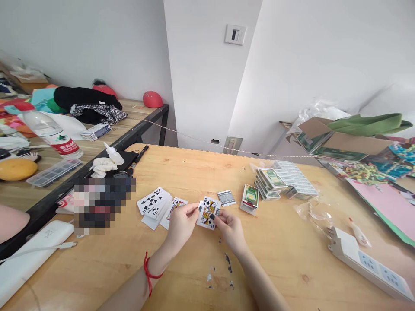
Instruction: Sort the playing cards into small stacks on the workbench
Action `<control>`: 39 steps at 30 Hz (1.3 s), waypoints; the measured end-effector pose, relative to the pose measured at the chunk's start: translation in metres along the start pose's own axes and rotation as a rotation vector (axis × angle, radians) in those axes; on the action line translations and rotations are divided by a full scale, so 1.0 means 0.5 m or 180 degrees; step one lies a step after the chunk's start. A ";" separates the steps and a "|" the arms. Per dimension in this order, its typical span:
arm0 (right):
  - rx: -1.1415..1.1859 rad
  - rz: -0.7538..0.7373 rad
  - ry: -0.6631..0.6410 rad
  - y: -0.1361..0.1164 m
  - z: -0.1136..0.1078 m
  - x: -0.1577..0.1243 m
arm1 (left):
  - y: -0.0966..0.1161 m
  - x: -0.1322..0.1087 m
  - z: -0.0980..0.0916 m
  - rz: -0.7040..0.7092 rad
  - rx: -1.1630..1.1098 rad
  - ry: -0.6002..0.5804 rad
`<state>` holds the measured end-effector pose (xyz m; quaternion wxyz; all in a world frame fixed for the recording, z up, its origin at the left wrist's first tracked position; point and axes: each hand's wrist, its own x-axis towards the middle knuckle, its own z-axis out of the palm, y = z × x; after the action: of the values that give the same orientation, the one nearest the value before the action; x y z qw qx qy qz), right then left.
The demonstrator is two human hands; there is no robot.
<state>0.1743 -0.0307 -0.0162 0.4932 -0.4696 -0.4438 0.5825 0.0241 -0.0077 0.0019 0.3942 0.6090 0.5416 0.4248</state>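
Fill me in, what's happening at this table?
A person holds a queen card between the left grip and the right grip, its face showing; any cards behind it can't be made out. To the left lies a loose face-up pile, with a jack beside it. A face-down card lies beyond the right grip, and stacked boxes stand farther right.

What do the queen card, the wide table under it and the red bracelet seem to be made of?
Queen card: probably coated paper, perhaps plastic; thin, with a smooth printed face.
Table: wood or wood-look laminate, with a slight sheen; grain and knots show.
Bracelet: likely braided or knotted cord, matte; it is a thin, uneven strand.
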 end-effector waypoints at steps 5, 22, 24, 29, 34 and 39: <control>0.0144 -0.0092 0.0078 0.011 -0.010 0.030 | -0.006 0.034 0.012 0.0189 0.0225 -0.0013; 0.0031 -0.0321 0.0467 0.024 0.014 0.053 | -0.029 0.048 0.061 0.0503 0.1636 0.0460; -0.0025 -0.0338 0.0467 0.021 0.018 0.051 | -0.034 0.047 0.064 0.0512 0.1538 0.0462; -0.0083 -0.0298 0.0461 0.016 0.017 0.049 | -0.035 0.047 0.061 0.0435 0.1230 0.0333; 0.0579 -0.0037 0.0245 0.022 -0.006 0.052 | -0.023 0.055 0.028 -0.0384 -0.0745 -0.0179; 0.0968 0.0136 0.0005 0.026 -0.015 0.056 | -0.028 0.061 0.005 -0.1226 -0.2530 -0.1092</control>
<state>0.1778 -0.0040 -0.0331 0.5465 -0.3992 -0.3400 0.6529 0.0233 0.0241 -0.0092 0.7521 0.3607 0.3672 0.4115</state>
